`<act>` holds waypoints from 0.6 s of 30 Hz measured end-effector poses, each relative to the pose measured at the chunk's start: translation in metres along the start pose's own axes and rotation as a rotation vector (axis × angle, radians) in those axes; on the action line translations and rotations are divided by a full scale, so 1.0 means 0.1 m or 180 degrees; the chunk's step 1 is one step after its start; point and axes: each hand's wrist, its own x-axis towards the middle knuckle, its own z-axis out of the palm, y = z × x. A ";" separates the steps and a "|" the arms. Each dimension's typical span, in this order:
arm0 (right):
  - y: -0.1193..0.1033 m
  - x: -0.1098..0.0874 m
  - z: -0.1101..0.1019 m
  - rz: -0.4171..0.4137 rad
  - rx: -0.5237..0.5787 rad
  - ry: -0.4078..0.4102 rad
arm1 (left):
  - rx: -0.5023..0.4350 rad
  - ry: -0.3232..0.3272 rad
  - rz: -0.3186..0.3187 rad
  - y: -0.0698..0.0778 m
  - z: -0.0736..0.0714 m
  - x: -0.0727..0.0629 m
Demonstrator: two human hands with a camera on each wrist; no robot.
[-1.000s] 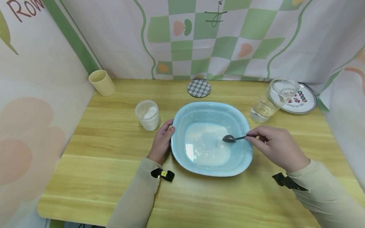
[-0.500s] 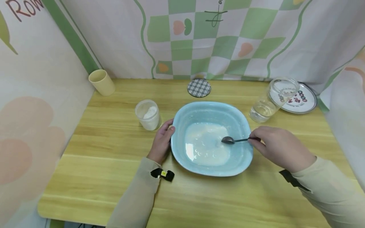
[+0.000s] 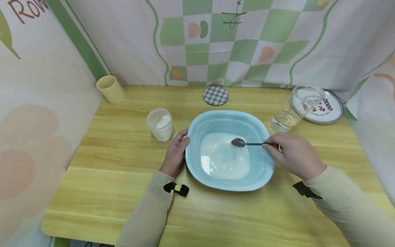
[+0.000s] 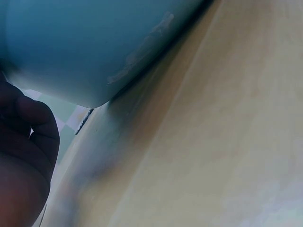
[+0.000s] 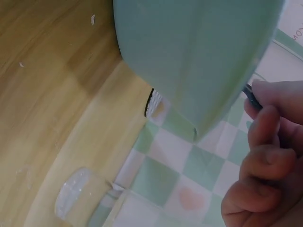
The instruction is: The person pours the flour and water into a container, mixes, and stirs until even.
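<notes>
In the head view a light blue basin (image 3: 228,185) stands on the table with a shallow layer of whitish liquid (image 3: 225,164) inside. At its left side my left hand (image 3: 176,154) grips the rim, thumb on the edge and fingers against the outer wall. Thumb and fingers of my right hand (image 3: 294,154) pinch the handle of a dark metal spoon (image 3: 238,142) over the right rim; its bowl is over or in the liquid, I cannot tell which. The basin's outer wall (image 5: 189,56) hides most of the spoon in the right wrist view.
A clear cup of white powder (image 3: 162,127) stands left of the basin. A glass jar (image 3: 284,118) with clear liquid stands at the right, before a patterned plate (image 3: 331,111). A checked coaster (image 3: 216,95) and a yellow cup (image 3: 111,91) are at the back.
The right hand has carried the spoon left and slightly toward the back of the basin. My left hand and the basin stay in place.
</notes>
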 end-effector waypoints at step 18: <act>0.04 0.09 0.14 0.0108 0.0012 0.0169 | -0.0011 0.0002 0.0012 0.00 0.00 0.00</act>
